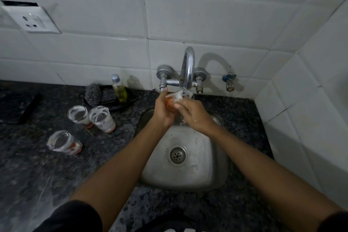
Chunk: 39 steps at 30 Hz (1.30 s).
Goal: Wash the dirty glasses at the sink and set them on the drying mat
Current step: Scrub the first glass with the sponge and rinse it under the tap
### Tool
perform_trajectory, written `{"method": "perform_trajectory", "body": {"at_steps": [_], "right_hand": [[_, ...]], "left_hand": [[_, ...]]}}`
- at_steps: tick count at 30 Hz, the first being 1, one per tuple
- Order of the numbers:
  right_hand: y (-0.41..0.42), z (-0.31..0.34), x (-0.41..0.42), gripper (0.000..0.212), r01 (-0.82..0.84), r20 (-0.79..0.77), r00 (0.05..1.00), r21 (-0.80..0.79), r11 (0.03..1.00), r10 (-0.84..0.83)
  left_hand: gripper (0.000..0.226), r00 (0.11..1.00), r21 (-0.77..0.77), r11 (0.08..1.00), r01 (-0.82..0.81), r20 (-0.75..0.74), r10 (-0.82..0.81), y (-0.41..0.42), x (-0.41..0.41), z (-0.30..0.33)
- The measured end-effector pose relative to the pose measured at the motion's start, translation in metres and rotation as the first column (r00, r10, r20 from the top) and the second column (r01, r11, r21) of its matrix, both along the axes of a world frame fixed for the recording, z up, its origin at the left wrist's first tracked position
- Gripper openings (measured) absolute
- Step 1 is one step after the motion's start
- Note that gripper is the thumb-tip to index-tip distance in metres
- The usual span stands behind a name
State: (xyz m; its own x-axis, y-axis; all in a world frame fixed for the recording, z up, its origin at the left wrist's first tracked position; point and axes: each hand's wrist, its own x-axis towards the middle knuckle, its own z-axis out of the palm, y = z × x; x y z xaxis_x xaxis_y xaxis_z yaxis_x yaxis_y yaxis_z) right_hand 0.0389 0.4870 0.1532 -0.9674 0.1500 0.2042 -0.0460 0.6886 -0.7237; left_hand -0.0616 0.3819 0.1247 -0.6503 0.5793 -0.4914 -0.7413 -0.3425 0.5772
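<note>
A clear glass (179, 97) with an orange base is held under the chrome tap (188, 66), over the steel sink (216, 171). Water runs onto its rim. My left hand (162, 109) grips the glass at its orange base, thumb up. My right hand (194, 114) holds it from the right, fingers curled against its side. Three more soapy glasses with orange bases stand on the dark counter left of the sink: one (79, 117), a second (102, 119) touching it, and a third (63, 142) nearer me.
A black dish (131, 98) behind the glasses holds a scrubber (93, 93) and a bottle of yellow liquid (118, 88). A dark mat (17, 107) lies at the far left of the granite counter (56, 165). White tiled walls close in behind and on the right.
</note>
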Motion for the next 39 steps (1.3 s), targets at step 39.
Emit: {"method": "perform_trajectory", "body": {"at_steps": [39], "right_hand": [[-0.016,0.02,-0.001,0.029,0.062,0.121,0.992,-0.176,0.983,-0.041]], "left_hand": [[0.044,0.987,0.027,0.994,0.106,-0.124,-0.102,0.002,0.004,0.005]]}}
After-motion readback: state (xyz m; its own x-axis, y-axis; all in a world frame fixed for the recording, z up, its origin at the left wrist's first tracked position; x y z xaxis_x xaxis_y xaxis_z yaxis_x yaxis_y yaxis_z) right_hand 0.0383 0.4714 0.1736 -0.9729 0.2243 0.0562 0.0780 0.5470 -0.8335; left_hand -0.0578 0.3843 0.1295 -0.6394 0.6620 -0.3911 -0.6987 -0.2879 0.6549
